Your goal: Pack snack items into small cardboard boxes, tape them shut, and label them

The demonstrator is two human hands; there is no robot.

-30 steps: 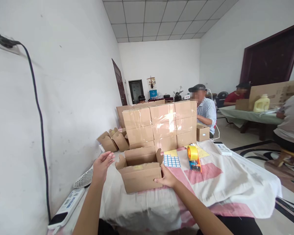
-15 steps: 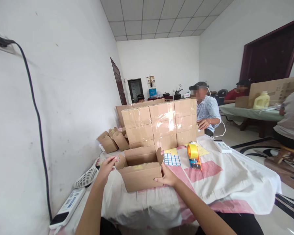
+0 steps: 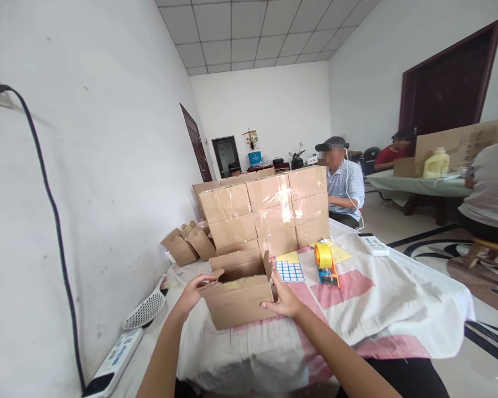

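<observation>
An open-topped cardboard box [image 3: 238, 304] stands on the cloth in front of me, its long back flap raised. My left hand [image 3: 194, 294] holds the box's left end, fingers over the short flap there, which is turned inward. At the opposite end my right hand [image 3: 283, 298] grips the right side, thumb on the front wall and fingers behind the edge. A short right flap [image 3: 268, 263] still sticks up above the box. The inside is dark, and I cannot make out its contents.
Taped cartons [image 3: 269, 213] form a stacked wall behind the box. Open boxes [image 3: 188, 243] lie to its left. A tape dispenser [image 3: 326, 265] and a blue-edged label sheet [image 3: 289, 271] lie right. A co-worker [image 3: 344, 182] sits beyond; a white power bank [image 3: 373, 244] rests near the edge.
My left hand has moved right and folded the left flap inward over the opening. My right hand keeps its hold. The co-worker's hand has drawn back from beside the carton stack.
</observation>
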